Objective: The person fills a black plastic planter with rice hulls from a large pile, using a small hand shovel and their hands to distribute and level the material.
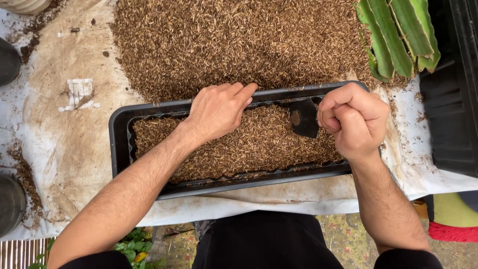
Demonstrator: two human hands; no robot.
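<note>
— Husks, loose and brown, half fill the black tray, which lies straight in front of the person on the white sheet.

— How would they handle?

— Light and dry, I'd judge; they'd spill through fingers, so scooping suits them better than pinching. The tray looks like thin plastic, likely to flex; better gripped at both short ends.

— And the hands?

— The left hand lies unclenched, palm down, on the husks by the tray's far rim, grasping nothing. The right hand is clenched round the handle of a small dark trowel, its blade inside the tray.

— What's beyond the tray?

— A big heap of the same husks touches its far rim. Green cactus stems lie at the heap's right, and a black crate crowds the tray's right end.
</note>
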